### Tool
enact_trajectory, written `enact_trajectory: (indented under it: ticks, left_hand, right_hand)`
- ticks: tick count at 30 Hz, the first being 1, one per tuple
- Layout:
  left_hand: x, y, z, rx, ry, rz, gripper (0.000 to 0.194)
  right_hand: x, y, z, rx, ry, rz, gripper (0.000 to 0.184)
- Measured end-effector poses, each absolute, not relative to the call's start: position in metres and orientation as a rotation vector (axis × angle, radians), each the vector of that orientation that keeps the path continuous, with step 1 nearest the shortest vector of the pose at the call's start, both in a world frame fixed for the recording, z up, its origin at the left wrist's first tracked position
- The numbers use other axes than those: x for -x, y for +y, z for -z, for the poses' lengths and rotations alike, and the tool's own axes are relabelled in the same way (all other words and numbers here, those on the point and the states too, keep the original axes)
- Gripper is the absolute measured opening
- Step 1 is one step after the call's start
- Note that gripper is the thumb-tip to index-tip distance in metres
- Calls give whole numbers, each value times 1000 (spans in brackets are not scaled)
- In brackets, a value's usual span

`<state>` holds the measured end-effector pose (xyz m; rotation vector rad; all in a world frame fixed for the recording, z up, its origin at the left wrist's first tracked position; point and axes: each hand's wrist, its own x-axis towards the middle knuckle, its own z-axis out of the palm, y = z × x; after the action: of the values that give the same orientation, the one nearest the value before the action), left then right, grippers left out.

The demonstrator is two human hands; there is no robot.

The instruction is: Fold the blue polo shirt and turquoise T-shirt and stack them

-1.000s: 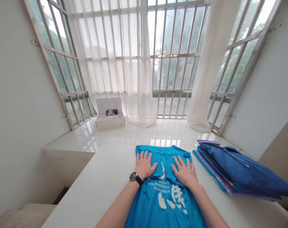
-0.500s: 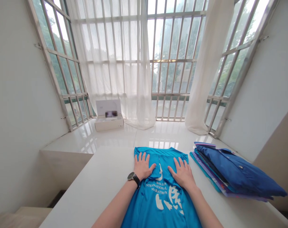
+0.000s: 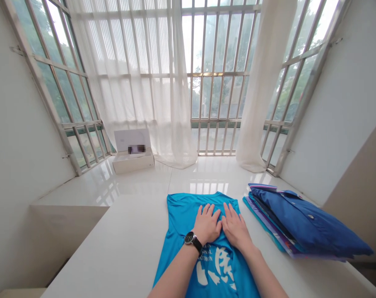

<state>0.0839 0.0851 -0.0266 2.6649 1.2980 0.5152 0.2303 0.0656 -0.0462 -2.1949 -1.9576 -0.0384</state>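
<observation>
A bright blue T-shirt (image 3: 183, 221) with white lettering lies spread on the white surface in front of me, its far edge folded over. My left hand (image 3: 207, 223), with a black-strapped watch (image 3: 191, 239) on the wrist, rests flat on the shirt's upper middle with its fingers stretched out. Close beside it, my right hand (image 3: 234, 225) also lies flat on the cloth, nearer the right edge. The two thumbs almost meet. Part of the printing is hidden under my left forearm.
To the right, a stack of folded clothes (image 3: 309, 223) sits with a dark blue buttoned garment on top. An opened white box (image 3: 133, 162) stands at the back left. Beyond are sheer curtains (image 3: 172, 136) and barred windows (image 3: 214, 95).
My left hand has slid to the right across the shirt, close to my right hand. The cloth on the left looks smoother. The view has shifted slightly.
</observation>
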Motion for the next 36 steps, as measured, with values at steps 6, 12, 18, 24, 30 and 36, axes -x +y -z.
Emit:
enact_trajectory:
  ticks: [6, 12, 18, 24, 30, 36]
  left_hand:
    - [-82, 84, 24, -2618, 1322, -482, 59]
    - [-81, 81, 17, -2586, 1329, -434, 61]
    - [-80, 81, 17, -2578, 1314, -425, 63]
    - [-80, 82, 17, -2573, 1299, -416, 64]
    - [-80, 82, 17, -2564, 1299, -417, 64]
    - [-80, 83, 19, -2558, 1301, -422, 64]
  right_hand:
    - [-244, 75, 55, 2224, -1778, -18, 70]
    - [-260, 84, 64, 2182, -1679, -78, 69]
    - [-284, 89, 63, 2039, -1605, 44, 53]
    - [-305, 92, 65, 2020, -1507, 82, 46]
    - [-309, 90, 65, 2000, -1494, 64, 37]
    - [-306, 90, 62, 2033, -1452, 72, 34]
